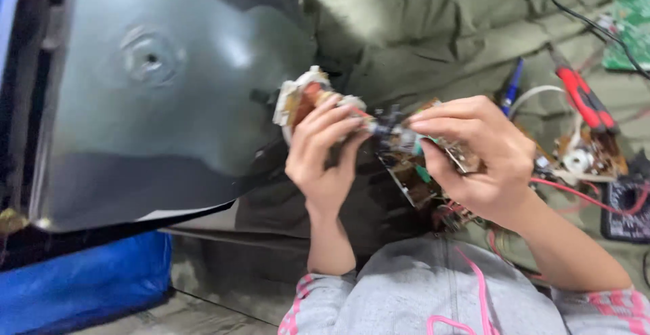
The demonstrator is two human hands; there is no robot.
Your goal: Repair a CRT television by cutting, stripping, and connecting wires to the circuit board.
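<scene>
Both hands, left hand [323, 152] and right hand [474, 155], grip tight a small circuit board [413, 165], lying left-to-right mid-frame. Big grey tube [156, 91] fills upper left.

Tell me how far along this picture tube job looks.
Done: the grey picture tube lies bare, out of any casing. In hand: the left hand grips the neck by the coil yoke; the right hand holds the small circuit board at its end. Left: board not yet clear.

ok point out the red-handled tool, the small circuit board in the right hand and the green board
red-handled tool [586, 98], head view, on its red grip
small circuit board [413, 172], head view, on its brown face
green board [630, 30], head view, on its green face
</scene>
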